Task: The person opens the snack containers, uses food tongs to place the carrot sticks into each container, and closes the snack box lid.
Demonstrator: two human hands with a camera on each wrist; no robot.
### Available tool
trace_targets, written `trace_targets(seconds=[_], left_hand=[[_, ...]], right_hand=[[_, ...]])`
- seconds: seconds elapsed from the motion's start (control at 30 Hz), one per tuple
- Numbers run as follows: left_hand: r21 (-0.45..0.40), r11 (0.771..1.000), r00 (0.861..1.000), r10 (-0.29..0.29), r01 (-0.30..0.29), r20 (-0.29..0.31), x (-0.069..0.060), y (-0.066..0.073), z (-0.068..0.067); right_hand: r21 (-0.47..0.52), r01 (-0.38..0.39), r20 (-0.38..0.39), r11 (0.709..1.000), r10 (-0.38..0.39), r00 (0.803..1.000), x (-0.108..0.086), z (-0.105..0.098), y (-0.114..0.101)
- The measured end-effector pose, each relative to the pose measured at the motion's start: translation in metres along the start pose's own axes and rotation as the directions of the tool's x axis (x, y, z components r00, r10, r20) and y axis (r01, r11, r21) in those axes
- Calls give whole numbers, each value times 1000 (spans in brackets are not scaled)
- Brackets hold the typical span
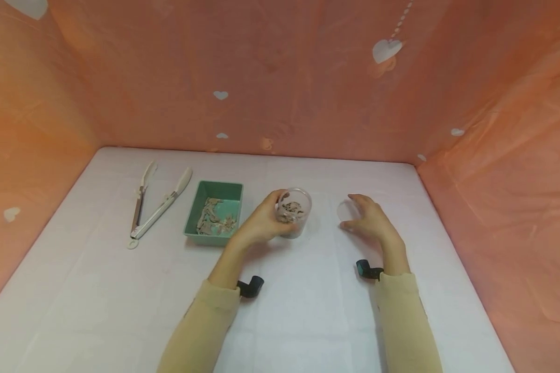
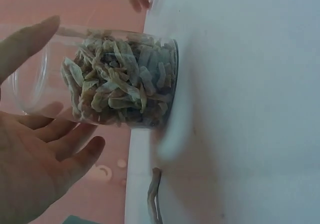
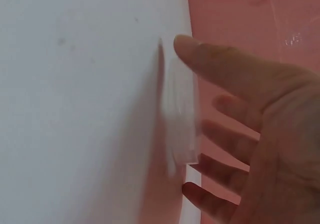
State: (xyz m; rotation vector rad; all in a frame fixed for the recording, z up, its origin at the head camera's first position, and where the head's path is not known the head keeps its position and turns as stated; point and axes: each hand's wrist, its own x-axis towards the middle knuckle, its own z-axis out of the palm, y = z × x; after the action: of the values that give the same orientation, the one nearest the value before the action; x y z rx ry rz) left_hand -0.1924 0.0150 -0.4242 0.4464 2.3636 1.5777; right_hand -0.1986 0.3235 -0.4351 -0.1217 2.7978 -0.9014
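Observation:
A clear, lidless plastic jar [image 1: 295, 228] with dried brownish strips [image 2: 117, 79] in it stands near the middle of the table. My left hand [image 1: 266, 220] holds it from the left, thumb on the near side and fingers round the far side. Right of the jar, a clear round lid [image 1: 347, 211] lies low at the tabletop. Around it, my right hand [image 1: 371, 220] is spread, thumb and fingers apart with the lid between them. The right wrist view shows the lid [image 3: 181, 114] blurred; firm contact with the fingers cannot be made out.
Left of the jar sits a green tray [image 1: 219, 188] holding more dried pieces. Metal tongs [image 1: 156, 211] with pale tips lie spread further left. A loose strip [image 2: 153, 196] is on the table beside the jar. Pink sheets [image 1: 280, 77] wall the table's back and sides.

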Motion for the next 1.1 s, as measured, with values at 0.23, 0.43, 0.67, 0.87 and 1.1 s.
trace_targets(seconds=[0.23, 0.43, 0.67, 0.87, 1.1], left_hand=[[37, 999, 1000, 14, -14, 10, 4, -4, 0], [18, 999, 999, 26, -27, 21, 7, -8, -2], [-40, 998, 999, 46, -45, 23, 6, -14, -3], [-19, 998, 998, 67, -67, 4, 7, -14, 0], [-17, 996, 996, 90, -91, -20, 6, -11, 2]], right_hand=[[-67, 57, -3, 996, -58, 998, 0, 3, 2], [-51, 50, -40, 997, -52, 998, 3, 4, 2], [191, 77, -188, 979, -41, 981, 3, 4, -16], [309, 294, -358, 904, -176, 917, -8, 3, -52], [226, 493, -410, 840, -377, 831, -15, 16, -84]])
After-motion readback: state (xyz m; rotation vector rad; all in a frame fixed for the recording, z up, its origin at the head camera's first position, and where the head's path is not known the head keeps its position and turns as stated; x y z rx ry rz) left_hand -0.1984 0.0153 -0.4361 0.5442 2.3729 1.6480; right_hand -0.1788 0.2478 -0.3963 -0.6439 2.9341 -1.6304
